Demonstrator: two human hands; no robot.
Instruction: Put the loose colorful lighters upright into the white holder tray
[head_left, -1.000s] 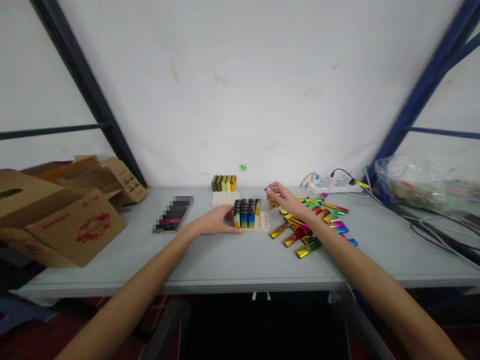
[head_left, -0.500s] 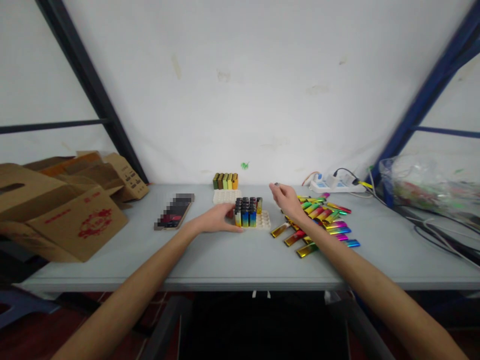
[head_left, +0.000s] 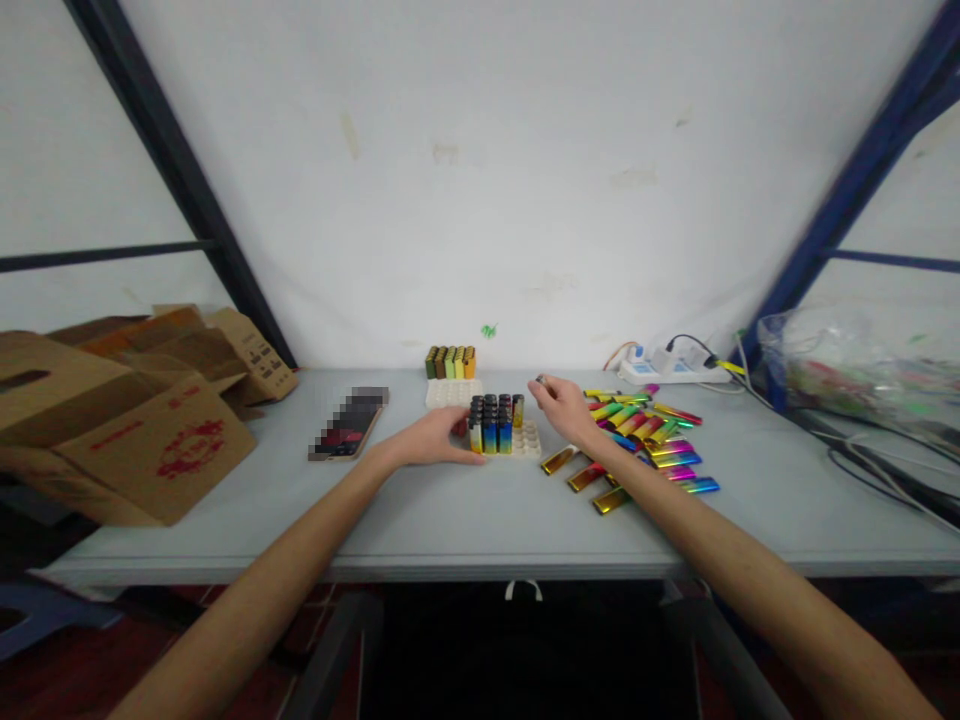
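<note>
Several upright lighters (head_left: 491, 425) with black tops fill the left part of a white tray (head_left: 531, 440) with round holes. My left hand (head_left: 439, 436) is at the tray's left side, thumb and fingers apart around its left end. Just right of the tray and above it, my right hand (head_left: 561, 405) is closed in a pinch on a lighter; only a small dark, shiny end shows at the fingertips. Loose metallic-coloured lighters (head_left: 637, 430) lie in a pile beside and partly under my right forearm.
Behind stand a second white tray (head_left: 454, 392) and a block of lighters (head_left: 450, 362). A phone (head_left: 349, 425) and open cardboard boxes (head_left: 157, 440) are on the left. A power strip (head_left: 667, 372), cables and a plastic bag (head_left: 855, 360) are on the right.
My right hand has moved slightly left and down, closer to the tray. My left hand has stayed in place.
</note>
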